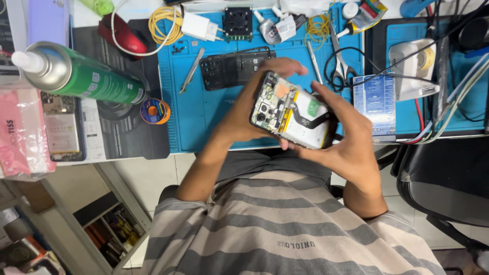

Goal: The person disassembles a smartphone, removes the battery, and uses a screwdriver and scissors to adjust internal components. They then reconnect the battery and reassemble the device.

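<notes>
I hold an opened smartphone with its back cover off, so the circuit board, a white battery and a black flex cable show. My left hand grips its left end, fingers curled over the top edge. My right hand cups the right end from below, with the thumb resting on the battery side. The phone hovers above the near edge of a blue work mat.
On the mat lie a black phone cover, tweezers, scissors, a small fan and a white charger. A green spray can and solder spool sit left. A black chair stands right.
</notes>
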